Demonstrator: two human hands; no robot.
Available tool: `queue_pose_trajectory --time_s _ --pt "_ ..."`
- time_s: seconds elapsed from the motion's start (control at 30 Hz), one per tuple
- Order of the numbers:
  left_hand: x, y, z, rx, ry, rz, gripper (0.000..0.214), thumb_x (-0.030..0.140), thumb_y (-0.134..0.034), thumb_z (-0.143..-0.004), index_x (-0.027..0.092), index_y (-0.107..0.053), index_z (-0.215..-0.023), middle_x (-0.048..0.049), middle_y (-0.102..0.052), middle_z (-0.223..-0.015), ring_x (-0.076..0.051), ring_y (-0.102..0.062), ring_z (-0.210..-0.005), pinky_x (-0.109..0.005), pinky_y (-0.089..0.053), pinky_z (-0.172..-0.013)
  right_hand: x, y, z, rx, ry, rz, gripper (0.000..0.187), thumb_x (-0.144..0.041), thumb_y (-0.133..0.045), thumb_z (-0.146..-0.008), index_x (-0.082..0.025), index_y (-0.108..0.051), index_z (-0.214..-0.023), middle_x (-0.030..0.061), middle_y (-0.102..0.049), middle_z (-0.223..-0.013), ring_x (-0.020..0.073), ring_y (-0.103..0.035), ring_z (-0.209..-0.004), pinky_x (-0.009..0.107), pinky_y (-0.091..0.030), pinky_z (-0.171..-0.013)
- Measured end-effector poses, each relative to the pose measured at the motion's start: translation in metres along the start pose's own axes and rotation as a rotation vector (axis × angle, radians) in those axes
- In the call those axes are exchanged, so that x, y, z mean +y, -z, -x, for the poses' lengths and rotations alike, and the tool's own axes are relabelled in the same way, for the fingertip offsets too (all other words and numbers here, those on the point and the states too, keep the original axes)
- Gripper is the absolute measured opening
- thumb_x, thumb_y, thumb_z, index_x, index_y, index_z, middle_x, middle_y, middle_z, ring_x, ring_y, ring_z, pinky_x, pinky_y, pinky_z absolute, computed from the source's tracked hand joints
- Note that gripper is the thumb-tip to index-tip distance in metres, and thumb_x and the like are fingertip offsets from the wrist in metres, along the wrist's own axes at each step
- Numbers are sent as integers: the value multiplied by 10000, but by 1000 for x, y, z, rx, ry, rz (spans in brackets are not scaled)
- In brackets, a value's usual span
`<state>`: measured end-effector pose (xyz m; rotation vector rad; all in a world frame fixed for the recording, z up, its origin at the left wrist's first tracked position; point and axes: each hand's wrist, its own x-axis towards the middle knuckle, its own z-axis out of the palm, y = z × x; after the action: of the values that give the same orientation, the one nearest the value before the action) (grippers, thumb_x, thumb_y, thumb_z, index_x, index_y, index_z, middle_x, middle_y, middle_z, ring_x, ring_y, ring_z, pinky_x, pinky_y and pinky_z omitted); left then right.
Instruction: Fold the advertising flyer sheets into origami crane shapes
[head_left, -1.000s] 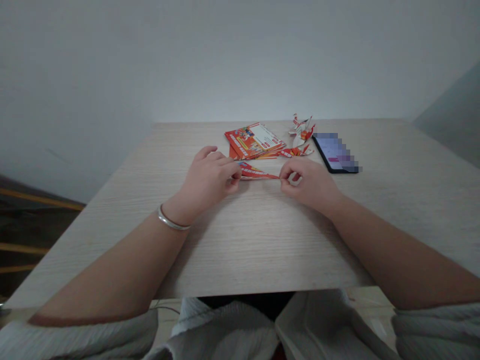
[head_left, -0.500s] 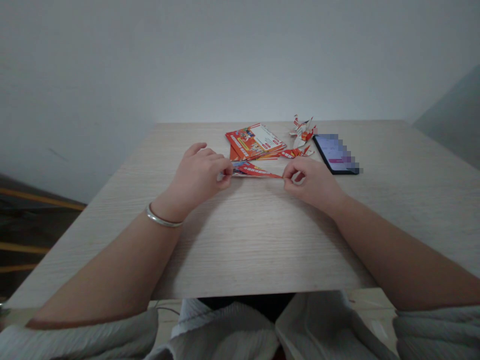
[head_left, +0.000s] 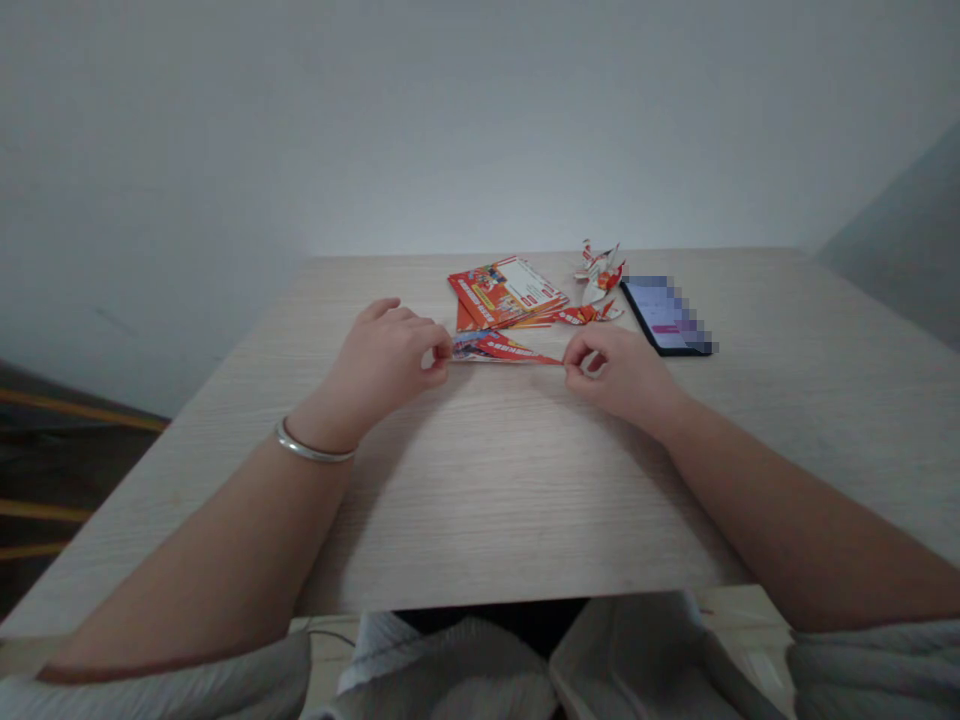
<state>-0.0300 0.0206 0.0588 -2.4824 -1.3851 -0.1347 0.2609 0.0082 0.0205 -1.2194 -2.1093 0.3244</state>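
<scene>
A folded paper sheet [head_left: 506, 349], printed red and blue with white lettering, stretches between my two hands just above the table. My left hand [head_left: 397, 350] pinches its left end between thumb and forefinger, the other fingers loosely curled. At the right, my right hand [head_left: 619, 368] pinches the narrow pointed tip. Right behind the folded paper lies a stack of red and orange printed leaflets [head_left: 506, 292], slightly fanned. Beside the stack are crumpled, folded paper pieces [head_left: 600, 272] in red and white.
A phone [head_left: 667, 315] with a lit, partly blurred screen lies right of the paper pieces. The pale wood-grain table [head_left: 510, 500] meets a plain wall [head_left: 480, 120] at the back. Yellow bars [head_left: 82, 408] show beyond the left edge.
My left hand has shifted slightly left, off the paper's middle part, so more of its blue print shows. My right hand keeps its pinch. The whole view has tilted slightly.
</scene>
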Motion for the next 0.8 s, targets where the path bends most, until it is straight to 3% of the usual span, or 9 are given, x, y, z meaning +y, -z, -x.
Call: queue_pose_trajectory --time_s 0.27,0.43,0.5,0.63,0.7,0.8 --pt "-7 -1 1 -52 28 -28 184 240 -533 -852 223 -716 -836 -48 -762 -867 -257 -692 -913 -455 -411 -1055 5 1 0 -4 -18 22 65 -169 -617 -735 -215 -579 -708 22 -661 -780 172 -604 -709 300 -462 -648" --pt "-7 -7 4 124 119 141 237 306 -500 -943 179 -701 -937 -87 -744 -942 -238 -683 -874 -350 -499 -826 12 4 -2 -66 20 107 39 -190 -616 -791 -216 -645 -790 35 -714 -869 188 -636 -795 313 -486 -717" --pt "0 -9 4 185 76 247 313 397 -488 -992 173 -700 -1042 -101 -748 -1041 -246 -685 -951 -363 -505 -867 10 2 -3 -81 33 137 53 -202 -612 -820 -216 -662 -830 42 -726 -905 194 -647 -825 318 -491 -736" --pt "16 -12 4 139 -137 297 379 469 -544 -991 200 -675 -1225 -96 -746 -1164 -265 -687 -1030 -387 -513 -891 -1 -5 -5 -84 70 172 67 -189 -612 -842 -218 -666 -870 41 -732 -911 192 -654 -833 308 -484 -742" --pt "23 -12 4 91 -196 250 273 396 -533 -1007 214 -729 -1065 -73 -767 -1102 -264 -700 -1000 -411 -504 -919 -6 -8 -6 -75 87 198 74 -189 -606 -855 -221 -666 -886 41 -734 -922 195 -660 -852 304 -473 -741" --pt "29 -10 3 73 -134 162 280 324 -500 -1016 182 -741 -993 -94 -776 -976 -270 -719 -898 -402 -520 -831 -11 -11 -7 -72 101 268 78 -190 -594 -868 -223 -662 -888 51 -739 -953 210 -666 -899 308 -456 -736"
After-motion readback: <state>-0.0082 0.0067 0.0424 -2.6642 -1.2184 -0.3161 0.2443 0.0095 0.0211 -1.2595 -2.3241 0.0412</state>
